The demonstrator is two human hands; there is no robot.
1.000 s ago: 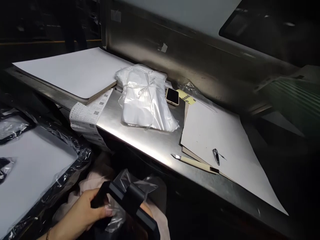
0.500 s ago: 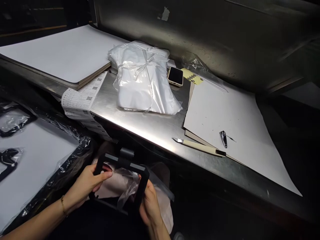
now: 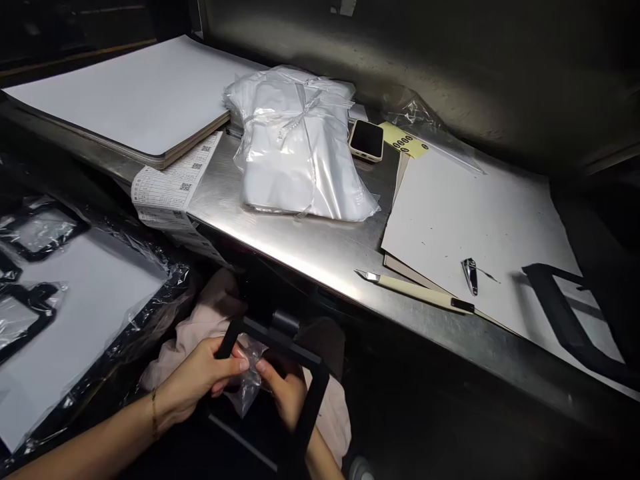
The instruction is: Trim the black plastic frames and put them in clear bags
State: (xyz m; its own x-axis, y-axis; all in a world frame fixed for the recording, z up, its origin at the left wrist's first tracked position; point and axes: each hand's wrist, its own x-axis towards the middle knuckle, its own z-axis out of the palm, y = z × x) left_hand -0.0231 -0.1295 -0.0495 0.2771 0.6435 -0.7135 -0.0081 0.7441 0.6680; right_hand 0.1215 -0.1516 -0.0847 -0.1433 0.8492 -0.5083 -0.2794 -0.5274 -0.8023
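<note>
A black rectangular frame (image 3: 280,343) with a short cylinder on its upper bar is over my lap, below the table edge. My left hand (image 3: 203,373) grips its left side, thumb pointing inward. My right hand (image 3: 287,393) reaches through the opening from the right, its thumb near my left thumb. Between the two thumbs is a crumpled clear plastic bag (image 3: 247,383), pinched by the fingers. Which fingers of my right hand touch the frame is hidden.
The metal table (image 3: 300,247) bears a tied bundle of clear bags (image 3: 295,153), white sheets (image 3: 135,93), a phone (image 3: 367,140), a craft knife (image 3: 415,290), nail clippers (image 3: 470,275) and another black frame (image 3: 565,313). Bagged black frames (image 3: 43,233) lie in a lined box at left.
Both thumbs have come together at the plastic inside the frame. The view has shifted, and a second black frame now shows at the right over the table.
</note>
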